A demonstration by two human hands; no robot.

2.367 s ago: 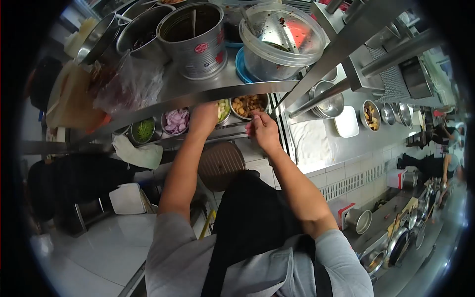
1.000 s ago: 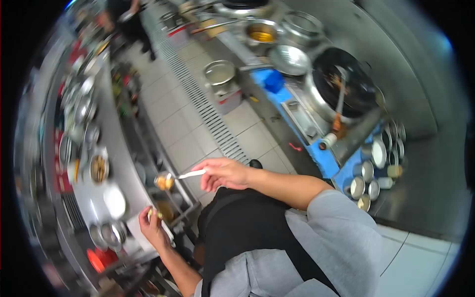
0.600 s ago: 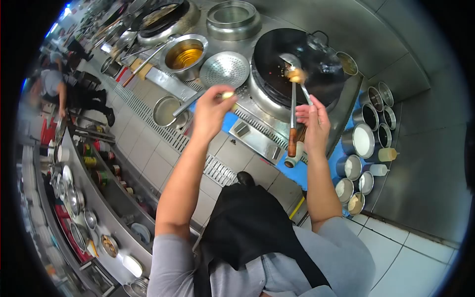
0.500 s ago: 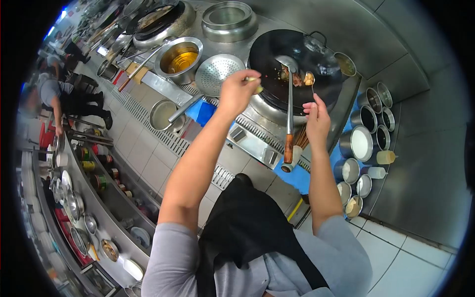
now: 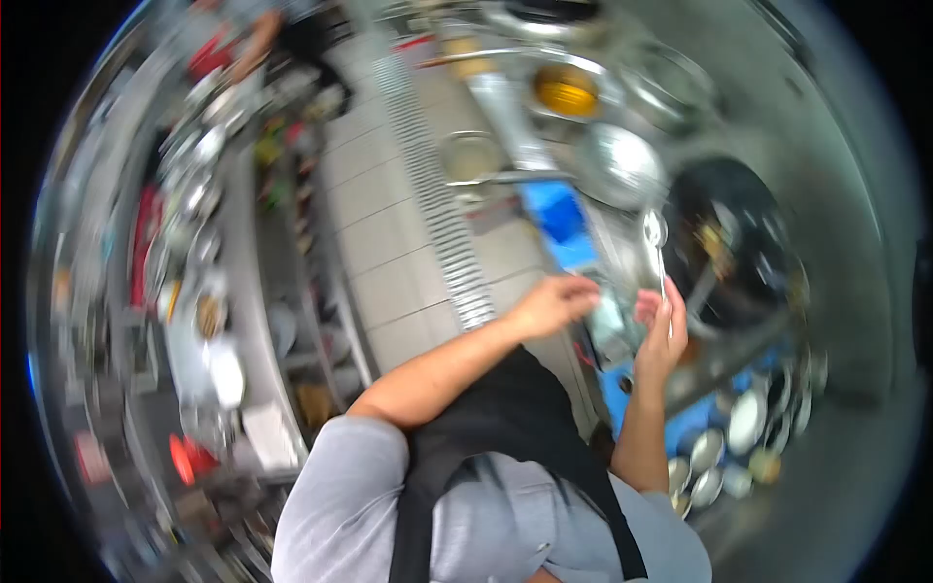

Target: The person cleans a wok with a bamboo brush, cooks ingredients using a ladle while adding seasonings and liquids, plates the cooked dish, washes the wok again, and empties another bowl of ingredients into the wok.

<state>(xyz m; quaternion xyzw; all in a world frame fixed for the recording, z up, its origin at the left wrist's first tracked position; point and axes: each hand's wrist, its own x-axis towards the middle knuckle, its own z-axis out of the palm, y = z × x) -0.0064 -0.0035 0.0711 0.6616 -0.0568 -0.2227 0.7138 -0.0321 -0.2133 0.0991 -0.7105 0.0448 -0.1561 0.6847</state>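
In my right hand is a slim metal spoon, its handle between the fingers and its bowl raised beside the rim of the black wok. The spoon's bowl looks bare and shiny. My left hand hangs in the air to the left of the right one, apart from it. Its fingers are blurred, and I see no piece of food in them. Inside the wok lie some blurred yellow and brown food and a ladle.
A strainer and a pot of orange-yellow liquid stand beyond the hands. Seasoning pots crowd the lower right. A counter with bowls runs along the left. A co-worker is at the upper left.
My view has turned left. The spoon has moved away from over the wok, and the food in its bowl is gone. The pale green piece no longer shows in my left hand, which is lower.
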